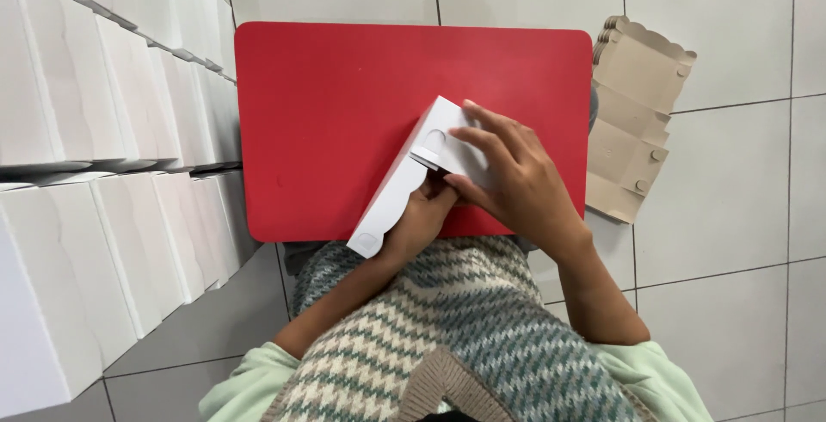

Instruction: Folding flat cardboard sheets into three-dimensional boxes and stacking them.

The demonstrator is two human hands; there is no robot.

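Seen from above: a person's right hand (508, 177) lies flat on top of a white cardboard box (413, 172) at the near edge of a red worktop (335, 104), fingers (471, 140) spread apart and pressing on a tab at the box's lid. Left hand (422, 215) sits under the box's near side w/ fingers curled shut against it. Stacks of finished white boxes (112, 129) stand at left; flat brown box blanks (632, 112) lie on the tiled floor (740, 207) at right.

the right hand (508, 177) covers part of the white box (413, 164), and the left hand (422, 215) sits partly behind it. stacked white boxes (86, 172) run off the left edge.
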